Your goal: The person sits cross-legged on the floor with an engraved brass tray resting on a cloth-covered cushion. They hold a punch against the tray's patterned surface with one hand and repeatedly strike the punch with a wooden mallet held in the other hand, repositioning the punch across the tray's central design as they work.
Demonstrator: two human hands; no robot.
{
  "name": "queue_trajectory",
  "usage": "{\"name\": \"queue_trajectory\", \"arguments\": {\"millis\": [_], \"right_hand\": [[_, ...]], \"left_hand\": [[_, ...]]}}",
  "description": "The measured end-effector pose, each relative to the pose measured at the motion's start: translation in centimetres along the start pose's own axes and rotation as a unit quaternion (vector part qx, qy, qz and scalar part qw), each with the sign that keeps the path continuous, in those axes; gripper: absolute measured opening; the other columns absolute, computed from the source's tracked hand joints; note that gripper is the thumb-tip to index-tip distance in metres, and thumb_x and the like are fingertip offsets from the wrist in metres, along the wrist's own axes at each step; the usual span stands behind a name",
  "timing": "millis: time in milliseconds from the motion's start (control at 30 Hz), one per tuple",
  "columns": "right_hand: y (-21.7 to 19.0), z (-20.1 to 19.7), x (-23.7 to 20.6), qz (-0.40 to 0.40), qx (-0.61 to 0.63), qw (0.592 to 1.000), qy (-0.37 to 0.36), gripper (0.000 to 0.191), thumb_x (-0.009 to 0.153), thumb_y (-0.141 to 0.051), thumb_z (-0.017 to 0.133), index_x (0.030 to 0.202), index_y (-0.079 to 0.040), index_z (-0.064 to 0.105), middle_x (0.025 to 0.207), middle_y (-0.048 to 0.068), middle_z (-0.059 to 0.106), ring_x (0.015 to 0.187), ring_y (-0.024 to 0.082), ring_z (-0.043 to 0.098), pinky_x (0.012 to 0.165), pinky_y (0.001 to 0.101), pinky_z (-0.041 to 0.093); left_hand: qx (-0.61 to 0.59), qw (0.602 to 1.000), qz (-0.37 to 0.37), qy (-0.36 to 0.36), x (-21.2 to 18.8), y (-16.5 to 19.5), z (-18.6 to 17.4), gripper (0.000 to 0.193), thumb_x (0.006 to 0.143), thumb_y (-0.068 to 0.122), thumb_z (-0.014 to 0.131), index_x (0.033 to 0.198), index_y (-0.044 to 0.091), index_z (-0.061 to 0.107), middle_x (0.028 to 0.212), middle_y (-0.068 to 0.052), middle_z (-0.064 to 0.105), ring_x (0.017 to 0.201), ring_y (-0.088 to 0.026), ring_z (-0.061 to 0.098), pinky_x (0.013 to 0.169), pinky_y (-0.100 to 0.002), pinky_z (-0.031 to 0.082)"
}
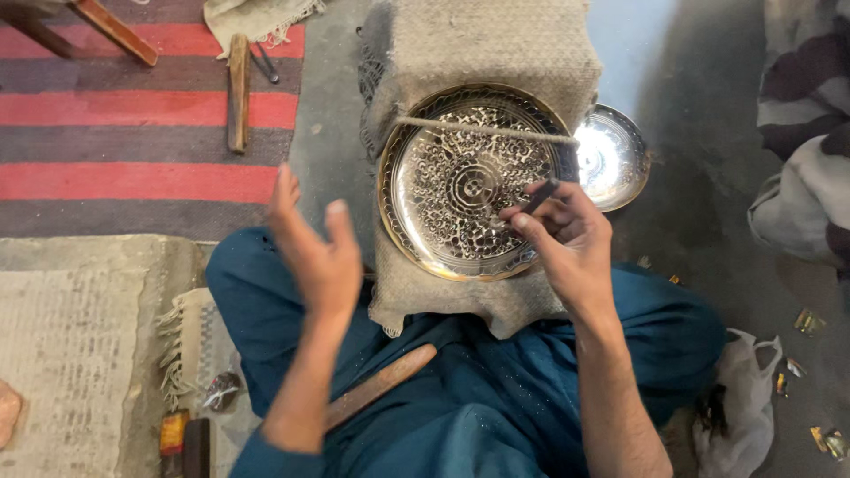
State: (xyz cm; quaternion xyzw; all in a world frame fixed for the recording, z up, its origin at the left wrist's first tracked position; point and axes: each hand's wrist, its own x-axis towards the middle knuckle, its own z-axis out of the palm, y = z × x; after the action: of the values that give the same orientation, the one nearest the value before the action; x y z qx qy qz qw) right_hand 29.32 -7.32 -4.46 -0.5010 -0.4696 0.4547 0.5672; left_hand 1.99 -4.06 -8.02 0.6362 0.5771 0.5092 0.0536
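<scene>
A round engraved brass plate (443, 142) lies on a burlap-covered block (487, 44), held down by a cord (482, 129) stretched across its upper part. My right hand (567, 239) rests on the plate's lower right rim and grips a thin dark metal engraving tool (540, 196) whose tip touches the plate. My left hand (310, 243) hovers to the left of the plate, fingers spread, holding nothing. My legs in blue cloth (478, 398) lie under the block.
A smaller shiny metal dish (615, 159) sits behind the plate at right. A wooden stick (381, 385) lies on my lap. Another wooden piece (237, 88) rests on the red striped rug (133, 111). A white bag (748, 381) and bundled cloth (806, 168) lie at right.
</scene>
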Motion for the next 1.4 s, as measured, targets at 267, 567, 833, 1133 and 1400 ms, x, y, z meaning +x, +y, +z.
{"name": "queue_trajectory", "arguments": {"millis": [267,567,833,1133,1400], "right_hand": [[1.7,0.8,1.5,-0.016,-0.052,0.996,-0.065,0.026,0.098,0.0,0.068,0.123,0.001,0.062,0.096,0.004,0.069,0.098,0.013,0.072,0.09,0.0281,0.058],[3.6,1.7,2.9,-0.043,-0.145,0.986,-0.074,0.035,0.091,0.0,0.077,0.124,-0.001,0.064,0.093,0.0,0.065,0.088,0.007,0.065,0.078,0.0231,0.056],[4.2,2.1,2.6,-0.104,-0.181,0.975,-0.071,0.034,0.096,0.0,0.074,0.128,-0.001,0.063,0.098,0.005,0.071,0.093,0.01,0.069,0.082,0.0259,0.059],[4.0,2.2,2.8,-0.136,-0.183,0.971,-0.065,0.036,0.095,0.0,0.074,0.129,-0.001,0.061,0.103,0.009,0.077,0.1,0.014,0.075,0.087,0.0292,0.062],[4.0,2.4,2.5,-0.109,-0.215,0.97,-0.036,0.037,0.093,-0.003,0.078,0.128,-0.003,0.063,0.096,0.009,0.079,0.089,0.013,0.074,0.079,0.0286,0.061]], "left_hand": [[0.049,0.884,-0.152,-0.439,-8.2,-1.5,-9.8,0.02,0.09,0.022,0.072,0.098,0.009,0.059,0.09,-0.014,0.064,0.077,-0.033,0.067,0.069,-0.043,0.054],[0.109,0.841,-0.027,-0.53,-14.6,-4.5,-13.3,0.051,0.083,0.039,0.079,0.122,0.011,0.059,0.118,-0.022,0.062,0.108,-0.041,0.061,0.087,-0.046,0.053],[-0.321,0.685,-0.41,-0.51,-8.0,-3.1,-15.6,0.037,0.094,0.02,0.062,0.127,0.005,0.063,0.088,-0.007,0.063,0.073,-0.014,0.061,0.064,-0.031,0.054],[-0.137,0.926,-0.211,-0.282,-2.2,2.7,-8.4,0.054,0.085,0.01,0.07,0.135,0.004,0.051,0.086,-0.006,0.067,0.079,-0.016,0.067,0.073,-0.034,0.056],[-0.012,0.95,0.039,-0.309,3.6,2.8,-5.9,0.071,0.077,0.001,0.071,0.143,0.011,0.048,0.113,-0.021,0.068,0.103,-0.044,0.066,0.083,-0.049,0.054]]}}
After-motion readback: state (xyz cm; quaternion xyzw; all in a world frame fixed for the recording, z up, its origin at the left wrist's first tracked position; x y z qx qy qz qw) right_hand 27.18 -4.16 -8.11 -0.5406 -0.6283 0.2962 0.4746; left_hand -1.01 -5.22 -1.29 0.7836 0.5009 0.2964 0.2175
